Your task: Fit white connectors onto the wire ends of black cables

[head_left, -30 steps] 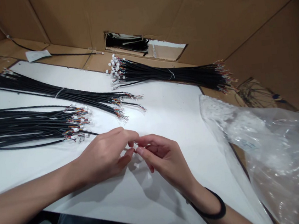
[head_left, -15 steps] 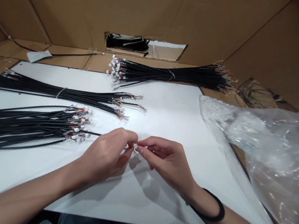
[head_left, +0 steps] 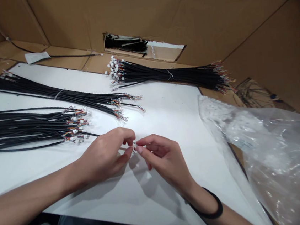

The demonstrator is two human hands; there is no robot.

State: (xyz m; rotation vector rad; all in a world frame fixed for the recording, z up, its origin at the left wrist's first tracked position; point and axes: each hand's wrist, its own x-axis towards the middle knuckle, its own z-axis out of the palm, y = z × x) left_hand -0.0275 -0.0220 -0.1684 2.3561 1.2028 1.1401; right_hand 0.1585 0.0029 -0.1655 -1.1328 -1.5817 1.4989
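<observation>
- Big picture: a cardboard box lining [head_left: 253, 19] wraps around the back and right side, with a cut-out opening [head_left: 129, 45] showing more black cable inside. A white work sheet [head_left: 168, 132] lies across the front.
- Off to the right there's a crumpled clear plastic bag [head_left: 274, 153], lying partly on the sheet.
- Three batches of black multi-wire cable sit on the sheet: a tied bundle at the back [head_left: 162, 75], a tied bundle at far left [head_left: 43, 93], and a looser, untied-looking batch [head_left: 31, 128] just left of the hands. Their ends show colored wires and small white connectors.
- Not much has changed in the last second: both hands are in about the same spot, just a touch tighter together, and the whole view has shifted slightly.
- The left hand [head_left: 104, 155] and right hand [head_left: 162, 157] meet mid-sheet, in a narrow pinch at the fingertips.
- Between the left fingers [head_left: 128, 142] and right fingertips [head_left: 139, 149] sits a tiny white connector [head_left: 134, 145], held just above the sheet. It's mostly hidden, so I can't tell which wire it's on.
- A single black cable [head_left: 90, 134] runs from the loose batch toward the left hand, then disappears behind it.
- Black hair tie [head_left: 218, 202] on the right wrist.
</observation>
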